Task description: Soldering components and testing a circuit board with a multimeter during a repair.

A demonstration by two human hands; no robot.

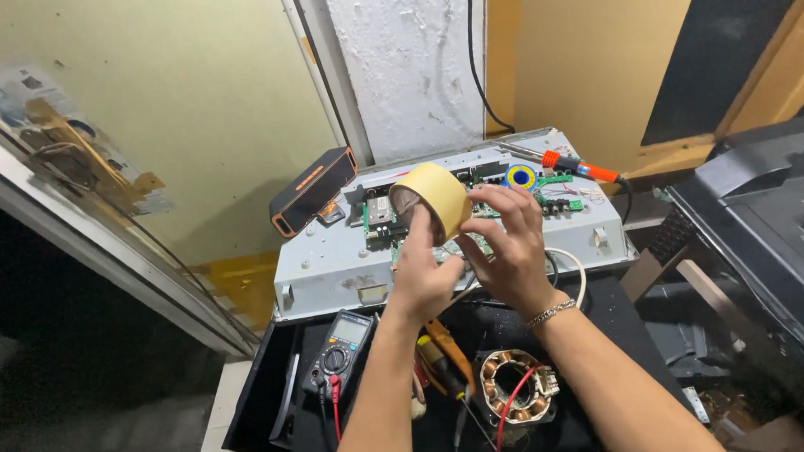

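Observation:
My left hand (pixel 422 270) holds a roll of yellow masking tape (pixel 437 195) upright, fingers through its core. My right hand (pixel 509 244) is beside it, fingertips pinching at the tape's edge on the roll's right side. Both hands hover over a grey metal chassis (pixel 323 275) carrying green circuit boards (pixel 559 201). A chain bracelet sits on my right wrist.
A black and orange speaker (pixel 312 190) leans at the chassis's back left. A soldering iron (pixel 576 166) and a solder spool (pixel 519 177) lie at the back right. Nearer me are a multimeter (pixel 340 348), a yellow-handled screwdriver (pixel 444 355) and a copper-wound motor stator (pixel 516 385). A black appliance (pixel 773 228) stands on the right.

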